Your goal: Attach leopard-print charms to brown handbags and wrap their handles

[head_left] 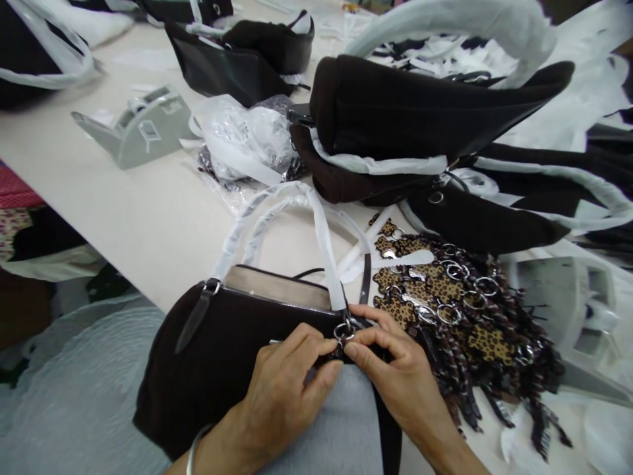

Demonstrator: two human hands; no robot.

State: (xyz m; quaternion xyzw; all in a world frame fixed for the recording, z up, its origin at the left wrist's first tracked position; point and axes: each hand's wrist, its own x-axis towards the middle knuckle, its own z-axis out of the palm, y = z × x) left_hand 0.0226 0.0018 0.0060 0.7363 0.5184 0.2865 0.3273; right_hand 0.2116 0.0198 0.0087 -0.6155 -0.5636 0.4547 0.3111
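A dark handbag (222, 356) with handles wrapped in white lies at the table's near edge, its zip top open on a beige lining. My left hand (291, 376) pinches a dark strap piece beside a metal ring (343, 331) at the base of one handle. From the right, my right hand (390, 363) pinches at the same ring, thumb and index finger together. The two hands' fingertips nearly meet there. Fingers hide most of the small dark piece.
Leopard-print charms (420, 287) with rings and dark straps are heaped right of the bag. More dark bags (395, 112) stand behind. Two grey tape dispensers (148, 128) and a plastic-wrapped bundle (247, 135) rest on the table (123, 211).
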